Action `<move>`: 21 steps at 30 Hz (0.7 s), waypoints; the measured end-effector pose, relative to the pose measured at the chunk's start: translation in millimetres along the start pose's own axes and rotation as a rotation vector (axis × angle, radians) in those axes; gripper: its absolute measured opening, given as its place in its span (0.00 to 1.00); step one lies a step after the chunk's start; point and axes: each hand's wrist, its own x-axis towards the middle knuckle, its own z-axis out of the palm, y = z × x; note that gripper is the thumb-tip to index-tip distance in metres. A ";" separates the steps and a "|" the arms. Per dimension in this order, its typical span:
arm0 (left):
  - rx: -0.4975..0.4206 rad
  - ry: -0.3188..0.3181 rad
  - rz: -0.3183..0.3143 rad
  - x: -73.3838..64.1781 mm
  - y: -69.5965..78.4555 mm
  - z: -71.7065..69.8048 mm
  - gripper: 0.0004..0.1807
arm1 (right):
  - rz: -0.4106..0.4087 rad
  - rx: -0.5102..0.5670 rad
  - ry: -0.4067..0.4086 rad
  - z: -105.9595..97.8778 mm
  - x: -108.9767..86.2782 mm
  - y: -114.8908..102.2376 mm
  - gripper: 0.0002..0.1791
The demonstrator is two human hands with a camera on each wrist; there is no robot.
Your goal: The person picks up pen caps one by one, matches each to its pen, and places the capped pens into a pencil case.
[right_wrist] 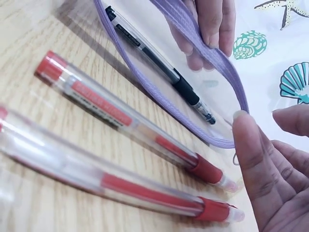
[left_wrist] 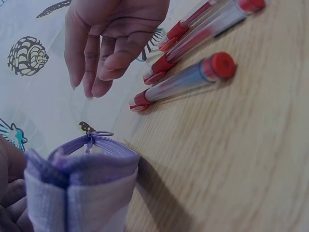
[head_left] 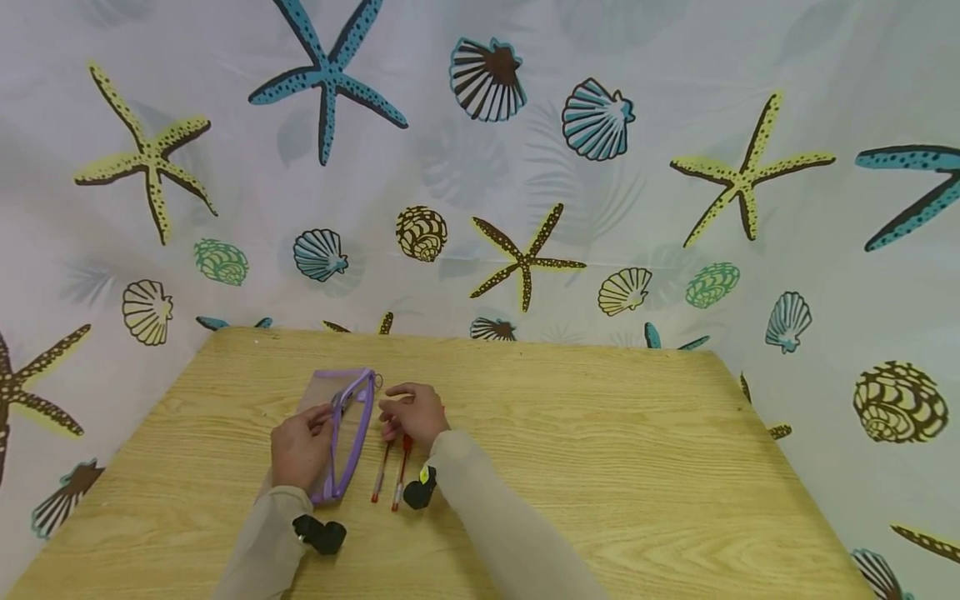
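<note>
My left hand (head_left: 300,450) pinches one edge of a pencil case (head_left: 358,442) with purple zipper trim and holds its mouth apart. Inside, a black pen (right_wrist: 154,60) shows in the right wrist view. Just right of the case is my right hand (head_left: 416,414), its fingers relaxed and loosely bent, holding nothing. Below that hand lie two red pens, one nearer the case (head_left: 380,475) and one beside it (head_left: 401,477). The left wrist view shows three red-capped pens, the closest (left_wrist: 186,82) beyond the case's open end.
A zipper ring (head_left: 378,381) sticks out at the far corner of the case. The wooden table (head_left: 600,450) extends to the right. Behind it hangs a white cloth (head_left: 420,308) printed with starfish and shells. Each wrist wears a small black camera (head_left: 320,534).
</note>
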 end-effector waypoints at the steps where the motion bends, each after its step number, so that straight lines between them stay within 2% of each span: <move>1: 0.000 0.002 0.001 0.2 0.2 0.1 0.16 | -0.004 -0.005 -0.001 -0.7 -1.1 -1.3 0.19; 8: -0.009 0.004 0.000 0.3 0.3 0.8 0.16 | -0.030 0.006 -0.017 -8.9 -9.4 -6.8 0.21; 14: -0.009 0.010 -0.005 -0.1 0.3 1.7 0.16 | -0.051 0.027 0.008 -18.1 -15.2 -4.5 0.21; 21: -0.004 0.019 0.005 -0.2 -1.0 2.5 0.16 | -0.035 0.050 0.038 -28.3 -23.8 -5.1 0.21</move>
